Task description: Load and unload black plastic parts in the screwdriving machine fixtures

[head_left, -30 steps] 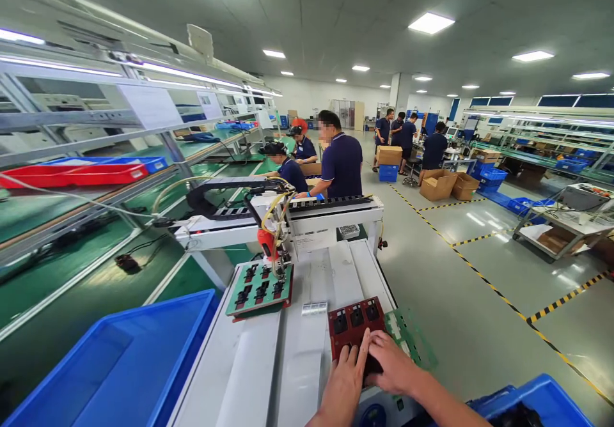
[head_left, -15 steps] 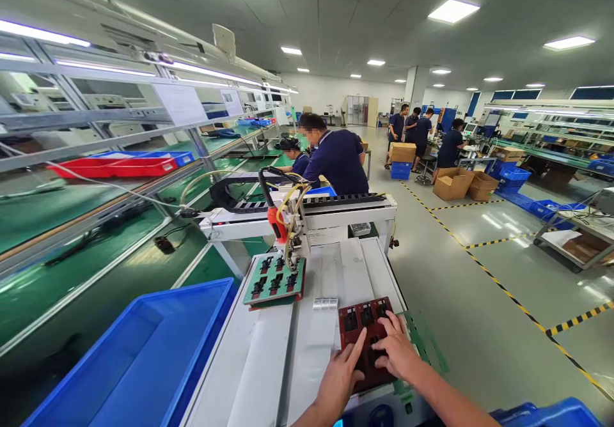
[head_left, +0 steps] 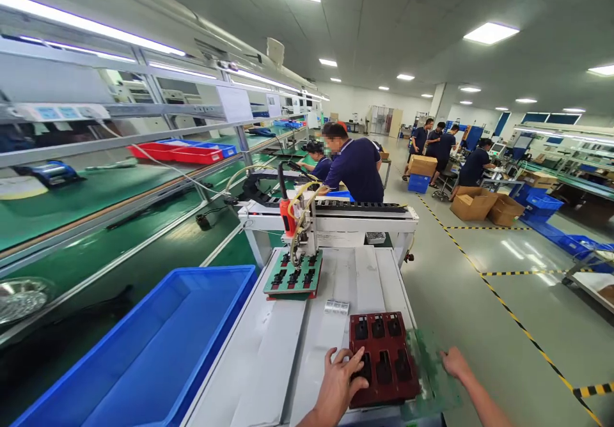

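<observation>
A dark red fixture (head_left: pixel 384 392) lies on the near right of the white machine bed, with black parts (head_left: pixel 384 366) seated in its slots. At its left side my left hand (head_left: pixel 336 379) has its fingers spread, the fingertips touching the fixture near the lower left black part. Beyond the fixture's right side, my right hand (head_left: pixel 458 364) is by the outer edge of a see-through green sheet (head_left: pixel 434 376). Its index finger points left and the other fingers are mostly hidden, so I cannot tell whether it grips the sheet.
A gantry machine head with an orange-red screwdriver (head_left: pixel 288 217) stands over a green-topped fixture (head_left: pixel 292 280) carrying black parts. A small silver block (head_left: pixel 336 307) lies between the fixtures. A large blue bin (head_left: pixel 163 344) is at left. A co-worker (head_left: pixel 357 165) bends behind the gantry.
My right hand has left the fixture's slots and moved right, past its edge. My left hand has shifted to the fixture's left side. The view has turned left.
</observation>
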`<state>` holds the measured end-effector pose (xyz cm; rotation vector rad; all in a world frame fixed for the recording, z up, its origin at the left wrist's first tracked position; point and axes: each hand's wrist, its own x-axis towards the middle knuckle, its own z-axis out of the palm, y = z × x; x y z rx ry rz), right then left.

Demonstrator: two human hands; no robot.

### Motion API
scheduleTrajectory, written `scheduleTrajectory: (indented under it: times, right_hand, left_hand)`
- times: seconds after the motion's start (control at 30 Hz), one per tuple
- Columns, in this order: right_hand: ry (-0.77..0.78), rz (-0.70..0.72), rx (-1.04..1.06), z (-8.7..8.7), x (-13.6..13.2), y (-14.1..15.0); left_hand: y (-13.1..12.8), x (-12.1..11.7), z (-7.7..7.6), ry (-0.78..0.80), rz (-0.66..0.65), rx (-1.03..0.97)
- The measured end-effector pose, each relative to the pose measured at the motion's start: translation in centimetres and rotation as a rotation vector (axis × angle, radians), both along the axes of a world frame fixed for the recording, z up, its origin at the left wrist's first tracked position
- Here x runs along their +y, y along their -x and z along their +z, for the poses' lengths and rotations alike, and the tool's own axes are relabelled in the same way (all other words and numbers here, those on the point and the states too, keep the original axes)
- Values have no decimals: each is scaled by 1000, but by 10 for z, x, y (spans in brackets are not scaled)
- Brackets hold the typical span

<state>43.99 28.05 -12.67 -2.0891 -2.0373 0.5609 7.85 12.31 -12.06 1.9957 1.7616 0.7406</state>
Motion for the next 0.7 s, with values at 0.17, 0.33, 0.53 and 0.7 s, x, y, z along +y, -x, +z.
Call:
scheduleTrajectory:
  times: [0.17,0.33,0.53,0.7]
  right_hand:
    - [-92,77,86,53,25,-19]
    - [-214,50,187,113,30,-20]
    - [-269,14,312,136,8,10]
    - [-340,-162,459,141,10,4]
  left_hand:
    - [3,-5,3,38,9,-31]
    - [13,-10,13,89,-56,-39]
    - [33,-18,12,126,-79,-145]
    - [49,-18,-8,11,145,-236]
